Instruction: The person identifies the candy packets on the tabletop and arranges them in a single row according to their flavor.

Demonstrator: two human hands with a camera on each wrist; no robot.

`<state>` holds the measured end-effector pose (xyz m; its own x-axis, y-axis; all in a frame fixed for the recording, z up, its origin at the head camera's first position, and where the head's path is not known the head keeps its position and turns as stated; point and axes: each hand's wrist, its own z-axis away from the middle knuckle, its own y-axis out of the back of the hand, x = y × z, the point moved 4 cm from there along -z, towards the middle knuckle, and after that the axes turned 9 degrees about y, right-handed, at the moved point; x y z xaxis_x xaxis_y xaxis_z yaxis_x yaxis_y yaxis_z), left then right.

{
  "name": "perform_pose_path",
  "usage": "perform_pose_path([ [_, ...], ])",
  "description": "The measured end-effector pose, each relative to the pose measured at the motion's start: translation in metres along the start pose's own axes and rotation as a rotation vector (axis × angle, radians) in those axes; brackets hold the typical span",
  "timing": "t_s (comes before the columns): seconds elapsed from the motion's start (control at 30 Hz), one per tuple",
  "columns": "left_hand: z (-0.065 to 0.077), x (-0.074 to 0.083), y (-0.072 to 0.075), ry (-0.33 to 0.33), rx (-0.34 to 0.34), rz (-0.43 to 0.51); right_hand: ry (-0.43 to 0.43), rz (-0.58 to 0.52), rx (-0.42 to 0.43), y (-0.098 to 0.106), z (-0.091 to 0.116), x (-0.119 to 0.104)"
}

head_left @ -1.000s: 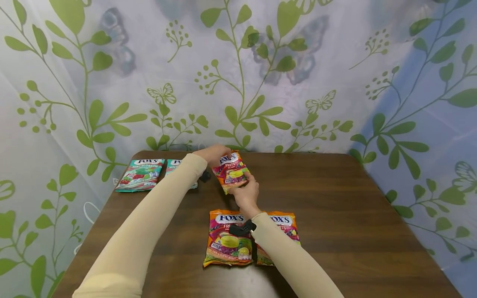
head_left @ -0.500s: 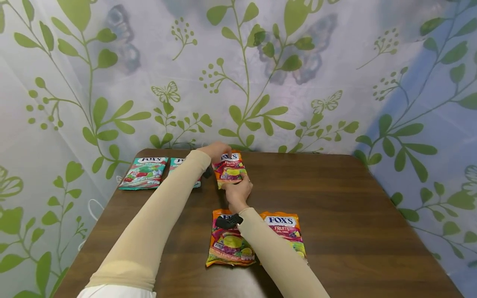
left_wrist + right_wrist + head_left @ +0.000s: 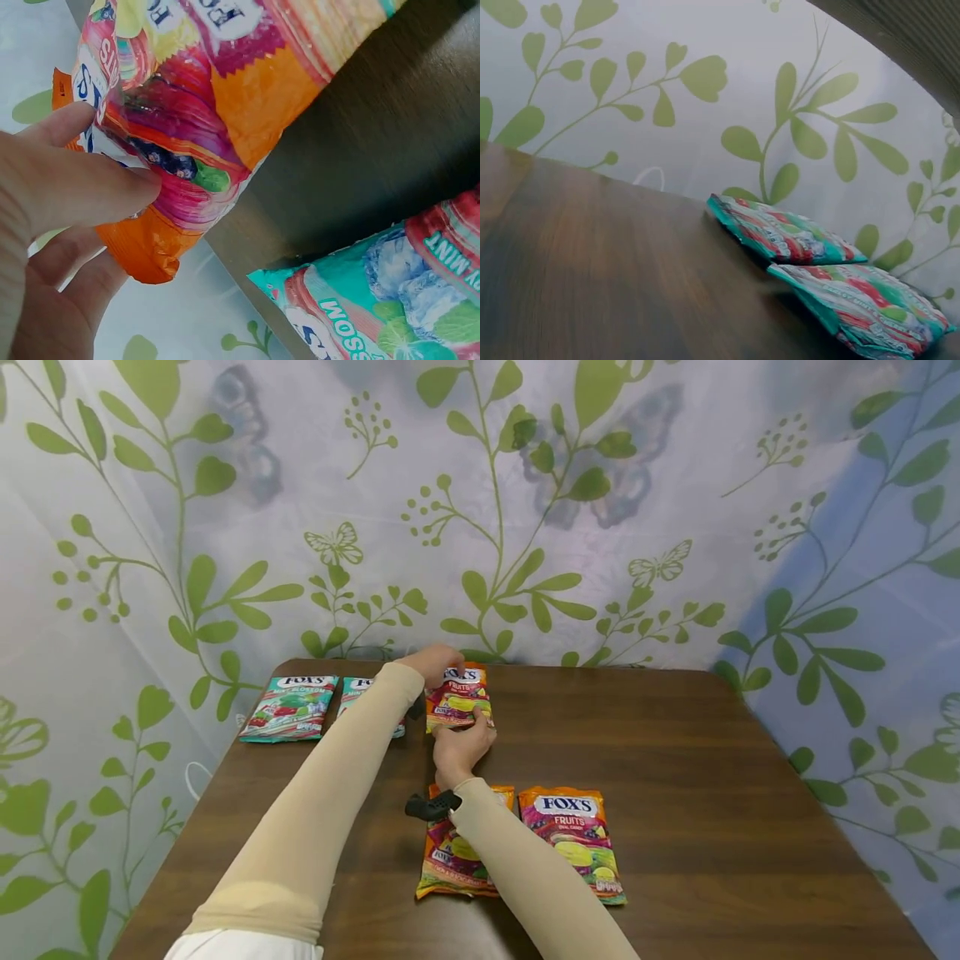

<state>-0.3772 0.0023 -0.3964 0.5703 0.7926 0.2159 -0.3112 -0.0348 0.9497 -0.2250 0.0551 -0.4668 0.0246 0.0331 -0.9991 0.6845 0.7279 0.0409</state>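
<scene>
My left hand (image 3: pixel 435 665) pinches the top edge of an orange and purple Fox's Fruits candy bag (image 3: pixel 459 700) near the table's back edge. In the left wrist view, the left hand's thumb lies on the front of the candy bag (image 3: pixel 176 180), with other fingers behind it. My right hand (image 3: pixel 461 753) holds the same bag's lower end, thumb over the front. Whether the bag touches the table cannot be told. Just left of it lies a teal Mint Blossom candy bag (image 3: pixel 352 693), partly covered by the left forearm. The right wrist view shows no fingers.
Another teal candy bag (image 3: pixel 291 707) lies at the table's back left corner. Two more Fruits bags lie nearer the front: one fruit bag (image 3: pixel 450 864) partly under the right forearm, the other fruit bag (image 3: pixel 573 837) to its right. A patterned curtain (image 3: pixel 645 510) hangs behind the brown table (image 3: pixel 690 793).
The held Fruits bag has turned from tilted to nearly straight. My right hand has shifted left with its lower end, uncovering more of the front right bag. The head view has shifted slightly.
</scene>
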Motion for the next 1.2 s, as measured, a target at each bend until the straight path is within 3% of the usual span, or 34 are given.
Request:
perform_pose_path([
  [0.27,-0.008,-0.014,-0.018,-0.016,0.017,0.004,-0.046,-0.025,-0.056,-0.005,0.008,0.006],
  [0.5,-0.011,-0.02,-0.032,0.043,0.003,0.036,-0.043,-0.029,-0.077,-0.004,0.011,0.012],
  [0.93,-0.01,-0.021,-0.035,0.056,0.077,-0.093,0.01,0.013,-0.069,0.001,0.012,0.007],
  [1.2,-0.007,-0.019,-0.035,0.074,0.085,-0.1,-0.009,0.033,-0.128,0.005,0.017,0.008],
])
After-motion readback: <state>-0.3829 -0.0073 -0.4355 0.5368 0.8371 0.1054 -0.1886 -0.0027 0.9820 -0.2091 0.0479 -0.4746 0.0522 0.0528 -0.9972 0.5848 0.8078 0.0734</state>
